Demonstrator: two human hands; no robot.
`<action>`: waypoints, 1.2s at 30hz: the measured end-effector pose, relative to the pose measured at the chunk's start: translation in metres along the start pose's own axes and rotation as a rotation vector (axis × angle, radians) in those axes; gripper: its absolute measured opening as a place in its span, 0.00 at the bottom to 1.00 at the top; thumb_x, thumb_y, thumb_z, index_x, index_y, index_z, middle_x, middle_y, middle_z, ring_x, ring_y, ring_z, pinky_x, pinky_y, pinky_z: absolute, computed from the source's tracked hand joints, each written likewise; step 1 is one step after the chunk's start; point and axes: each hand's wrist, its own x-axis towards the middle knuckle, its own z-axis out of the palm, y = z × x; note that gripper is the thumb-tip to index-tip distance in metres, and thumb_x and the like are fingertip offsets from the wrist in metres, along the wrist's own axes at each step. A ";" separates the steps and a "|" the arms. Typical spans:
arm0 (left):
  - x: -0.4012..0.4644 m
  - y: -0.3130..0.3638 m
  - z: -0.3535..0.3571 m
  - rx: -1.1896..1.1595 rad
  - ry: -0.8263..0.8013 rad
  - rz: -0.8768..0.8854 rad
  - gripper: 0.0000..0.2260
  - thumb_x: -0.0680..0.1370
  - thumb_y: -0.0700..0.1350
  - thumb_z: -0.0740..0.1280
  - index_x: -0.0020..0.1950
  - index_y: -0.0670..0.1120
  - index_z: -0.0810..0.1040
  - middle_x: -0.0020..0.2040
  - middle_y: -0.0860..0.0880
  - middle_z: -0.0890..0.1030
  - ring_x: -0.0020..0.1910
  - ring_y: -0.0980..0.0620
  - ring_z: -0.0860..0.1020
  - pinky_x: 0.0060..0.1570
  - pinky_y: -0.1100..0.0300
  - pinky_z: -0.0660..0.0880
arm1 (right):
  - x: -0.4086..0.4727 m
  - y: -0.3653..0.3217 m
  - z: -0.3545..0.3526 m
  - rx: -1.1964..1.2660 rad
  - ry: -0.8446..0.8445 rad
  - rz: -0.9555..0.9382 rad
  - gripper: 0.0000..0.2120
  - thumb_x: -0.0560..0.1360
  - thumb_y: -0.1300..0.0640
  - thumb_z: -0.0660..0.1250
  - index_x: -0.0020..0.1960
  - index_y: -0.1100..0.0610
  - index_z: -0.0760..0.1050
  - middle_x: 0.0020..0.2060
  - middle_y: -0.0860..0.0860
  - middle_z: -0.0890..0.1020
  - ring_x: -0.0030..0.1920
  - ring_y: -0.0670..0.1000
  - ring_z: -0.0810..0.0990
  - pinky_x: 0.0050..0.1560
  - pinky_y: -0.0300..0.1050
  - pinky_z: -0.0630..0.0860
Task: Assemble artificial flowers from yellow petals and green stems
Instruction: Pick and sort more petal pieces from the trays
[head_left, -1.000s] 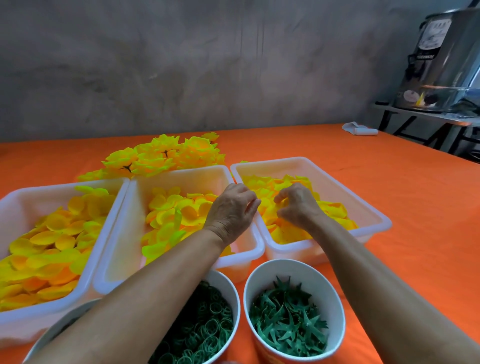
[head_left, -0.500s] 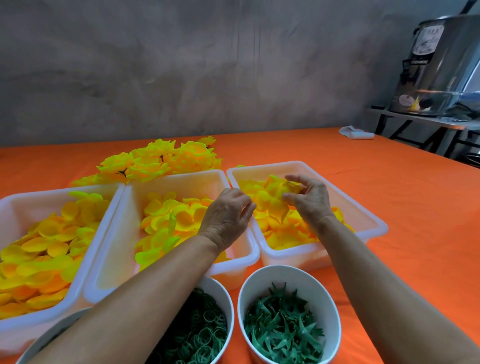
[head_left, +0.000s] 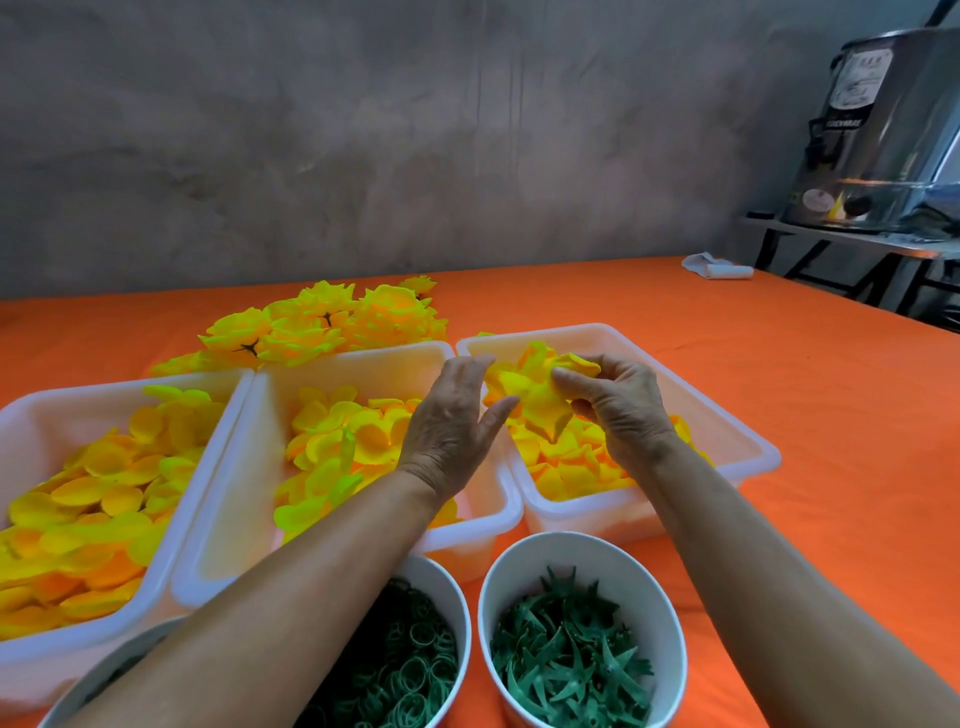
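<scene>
My right hand (head_left: 618, 402) pinches a bunch of yellow petals (head_left: 537, 392) lifted above the right white tray (head_left: 748, 447). Just left of the bunch, my left hand (head_left: 454, 421) is held with fingers straight and thumb spread, its fingertips at the petals' edge. The middle tray (head_left: 249, 519) and the left tray (head_left: 31, 415) also hold yellow petals. Near me stand a white cup of green star-shaped stem parts (head_left: 571, 665) and a white cup of green rings (head_left: 410, 670). Finished yellow flowers (head_left: 322, 325) lie in a heap behind the trays.
An orange cloth (head_left: 779, 364) covers the table. A small white roll (head_left: 719, 267) lies at the far right edge. A steel urn (head_left: 893, 130) stands on a metal rack beyond the table. A grey wall runs behind.
My right hand has risen out of the right tray with a bunch of petals. My left hand has opened and moved up beside it.
</scene>
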 end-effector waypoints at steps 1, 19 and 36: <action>0.000 -0.001 0.001 0.002 -0.023 0.010 0.20 0.76 0.48 0.68 0.64 0.38 0.74 0.56 0.38 0.76 0.50 0.40 0.77 0.47 0.52 0.74 | 0.000 0.000 0.000 -0.002 -0.008 -0.002 0.06 0.68 0.65 0.73 0.39 0.56 0.78 0.24 0.43 0.79 0.25 0.38 0.75 0.27 0.30 0.71; 0.001 -0.002 -0.002 0.013 0.016 0.059 0.06 0.76 0.39 0.67 0.44 0.35 0.78 0.41 0.36 0.78 0.39 0.38 0.76 0.37 0.49 0.72 | 0.000 0.003 0.005 -0.158 -0.031 -0.040 0.07 0.70 0.58 0.73 0.47 0.56 0.80 0.27 0.50 0.73 0.24 0.43 0.70 0.25 0.36 0.67; -0.001 0.003 -0.005 -0.040 0.058 0.022 0.13 0.76 0.49 0.68 0.41 0.38 0.77 0.38 0.40 0.79 0.37 0.41 0.76 0.37 0.50 0.73 | -0.005 -0.003 0.006 -0.119 -0.059 -0.181 0.08 0.69 0.63 0.73 0.47 0.58 0.79 0.19 0.44 0.72 0.19 0.42 0.67 0.20 0.34 0.63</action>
